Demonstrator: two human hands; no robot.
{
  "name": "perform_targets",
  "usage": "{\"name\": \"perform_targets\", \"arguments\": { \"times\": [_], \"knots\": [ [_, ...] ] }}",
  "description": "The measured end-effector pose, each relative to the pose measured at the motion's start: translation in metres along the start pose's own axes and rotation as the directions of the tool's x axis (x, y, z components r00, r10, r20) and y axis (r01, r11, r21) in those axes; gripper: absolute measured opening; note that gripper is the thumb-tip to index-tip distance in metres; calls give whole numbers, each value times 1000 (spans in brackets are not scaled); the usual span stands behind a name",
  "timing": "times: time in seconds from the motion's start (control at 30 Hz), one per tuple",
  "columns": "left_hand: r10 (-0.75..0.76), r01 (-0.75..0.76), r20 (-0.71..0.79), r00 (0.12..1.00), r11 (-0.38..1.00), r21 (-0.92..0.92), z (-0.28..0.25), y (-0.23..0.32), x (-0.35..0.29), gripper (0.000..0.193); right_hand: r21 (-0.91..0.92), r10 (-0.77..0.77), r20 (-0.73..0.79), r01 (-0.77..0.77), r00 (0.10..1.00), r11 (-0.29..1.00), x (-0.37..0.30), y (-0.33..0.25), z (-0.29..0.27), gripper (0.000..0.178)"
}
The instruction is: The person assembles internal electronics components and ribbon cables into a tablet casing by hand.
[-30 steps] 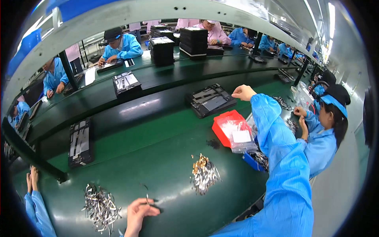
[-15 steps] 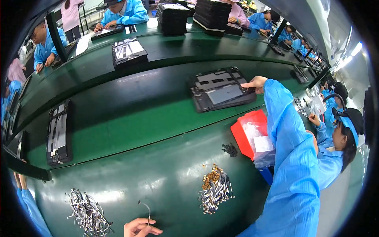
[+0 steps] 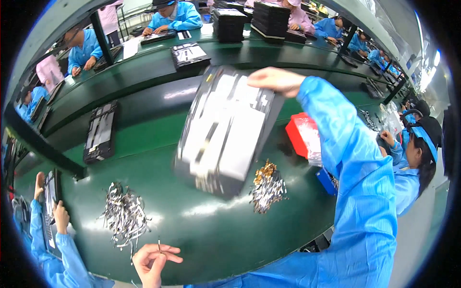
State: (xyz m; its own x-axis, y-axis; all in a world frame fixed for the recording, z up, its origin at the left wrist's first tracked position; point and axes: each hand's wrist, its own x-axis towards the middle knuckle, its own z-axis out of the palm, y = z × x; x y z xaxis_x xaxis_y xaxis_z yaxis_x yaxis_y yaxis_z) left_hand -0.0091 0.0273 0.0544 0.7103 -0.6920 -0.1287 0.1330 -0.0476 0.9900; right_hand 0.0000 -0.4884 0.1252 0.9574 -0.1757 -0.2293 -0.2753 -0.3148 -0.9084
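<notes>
My right hand grips the upper right edge of an opened tablet, a flat black casing with pale silver battery panels and dark strips. It is lifted off the bench and tilted, a little smeared by motion. Close to the bench's front edge, my left hand pinches a short thin cable between thumb and fingers, its end pointing up. Beyond that hand lies a loose pile of silver and black flex cables. A second heap of small cables with gold-coloured ends lies below the tablet's right corner.
A red bin with plastic bags and a blue bin stand at the right. Another opened tablet lies at left on the line, one more farther back. A dark post rises at left. Co-workers sit on both sides.
My right hand has lifted the tablet from the line and brought it nearer, over the bench. The left hand still pinches the cable. The view has shifted.
</notes>
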Motion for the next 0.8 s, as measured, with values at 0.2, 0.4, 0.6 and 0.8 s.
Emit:
{"name": "perform_targets", "arguments": {
  "times": [0.2, 0.4, 0.6, 0.8],
  "knots": [
    [116, -128, -128, 985, 987, -92, -8, -29, -39, 19, -48, 104, 604, -95, 790, 994, 13, 23, 170, 38],
    [74, -87, -94, 993, 986, -144, -13, -57, -47, 18, -357, -12, 425, 180, 905, 916, 4, 40, 214, 45],
    [268, -311, -330, 905, 947, -84, 0, -53, 25, 17, 38, -256, -396, 294, 882, 955, -68, 45, 238, 40],
    [294, -315, -183, 938, 943, -103, 12, -61, 111, 17, 476, 13, -457, 232, 889, 848, -126, 77, 300, 74]
  ]
}}
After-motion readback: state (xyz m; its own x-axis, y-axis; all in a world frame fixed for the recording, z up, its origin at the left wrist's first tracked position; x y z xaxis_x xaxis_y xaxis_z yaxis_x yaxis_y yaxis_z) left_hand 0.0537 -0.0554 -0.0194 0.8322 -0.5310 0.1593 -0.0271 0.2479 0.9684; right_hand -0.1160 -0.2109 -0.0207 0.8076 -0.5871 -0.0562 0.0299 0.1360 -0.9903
